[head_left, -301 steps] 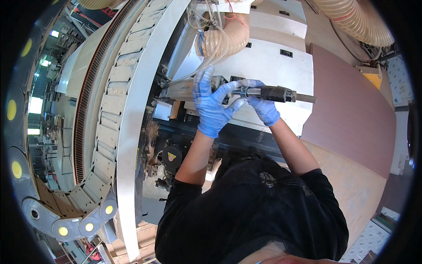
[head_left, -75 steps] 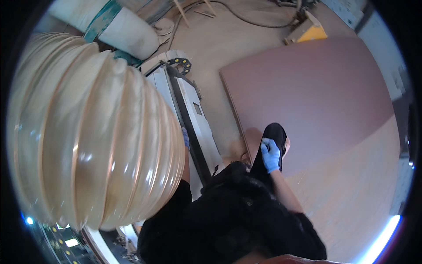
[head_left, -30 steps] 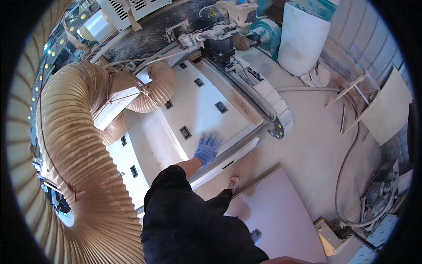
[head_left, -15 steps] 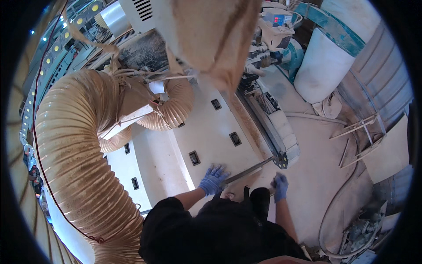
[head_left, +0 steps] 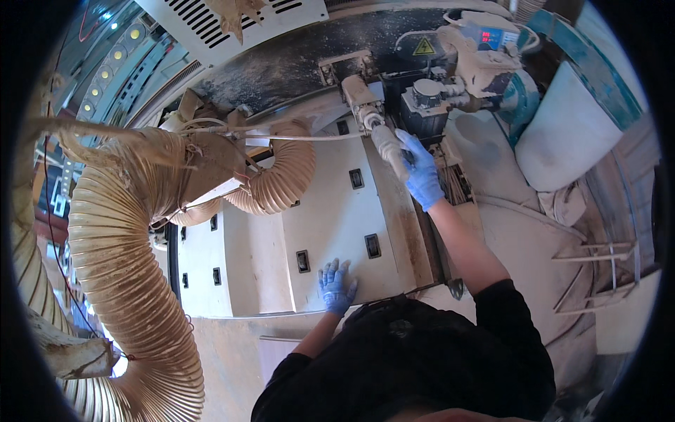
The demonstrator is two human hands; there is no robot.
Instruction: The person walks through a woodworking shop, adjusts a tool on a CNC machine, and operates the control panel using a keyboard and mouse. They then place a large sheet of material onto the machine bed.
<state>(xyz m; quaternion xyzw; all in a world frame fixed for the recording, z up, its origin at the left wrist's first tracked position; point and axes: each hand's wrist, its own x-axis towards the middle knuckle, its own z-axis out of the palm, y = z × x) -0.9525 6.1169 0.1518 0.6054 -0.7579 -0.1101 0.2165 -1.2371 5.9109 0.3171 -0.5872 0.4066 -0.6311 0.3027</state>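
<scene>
seemingly handling the dusty cylinder [head_left: 388,146] beside its fingers, grip unclear, the right hand [head_left: 423,180] likely needed steadiness next, left hand [head_left: 337,288] splayed.

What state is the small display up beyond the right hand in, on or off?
On: the small display, above and to the right of the right hand, shows glowing red digits.

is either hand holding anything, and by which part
Left hand rests on the white panel, holding nothing; right hand is at the dusty cylinder, but any hold cannot be told.
</scene>
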